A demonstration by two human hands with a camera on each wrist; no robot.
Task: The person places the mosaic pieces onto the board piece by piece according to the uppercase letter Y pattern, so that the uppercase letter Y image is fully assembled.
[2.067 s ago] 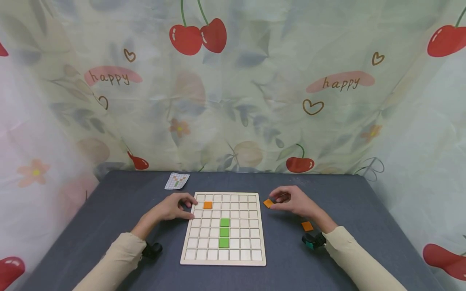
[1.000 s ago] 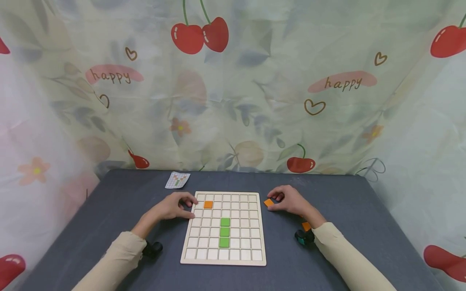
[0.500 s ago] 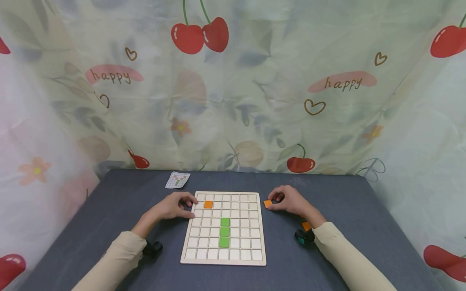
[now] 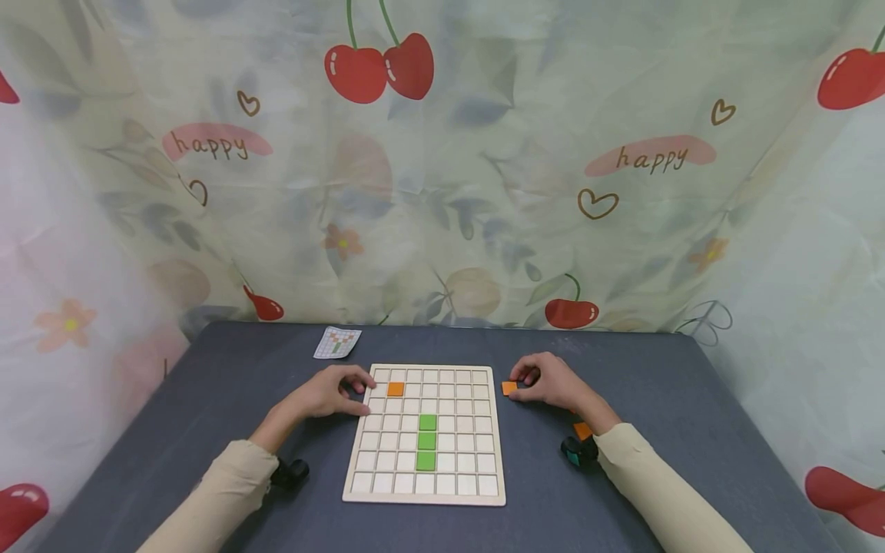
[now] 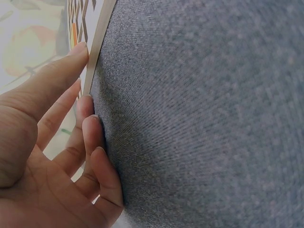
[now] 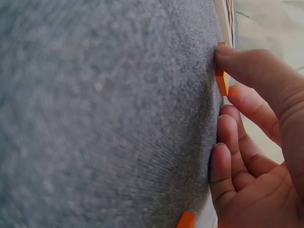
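In the head view a pale wooden grid board (image 4: 427,494) lies flat on the table. One orange tile (image 4: 396,389) fills a cell near its upper left; three green tiles (image 4: 427,441) form a column near the middle. My left hand (image 4: 328,393) rests thumb and fingertips on the board's left edge. Just off the right edge, my right hand (image 4: 551,382) pinches another orange tile (image 4: 508,388) between thumb and index finger. The right wrist view shows this orange tile (image 6: 222,80) low against the cloth, its other fingers loosely bent.
A further orange tile (image 4: 582,430) lies by the right wrist, partly hidden by the arm. A small card (image 4: 336,342) with a printed coloured grid lies behind the board, to the left. A patterned curtain (image 4: 470,207) hangs behind the dark cloth-covered table (image 4: 276,530).
The orange tile at my right fingers has turned from a slanted position to nearly square with the board. My right forearm has shifted slightly left. My left hand stays on the board.
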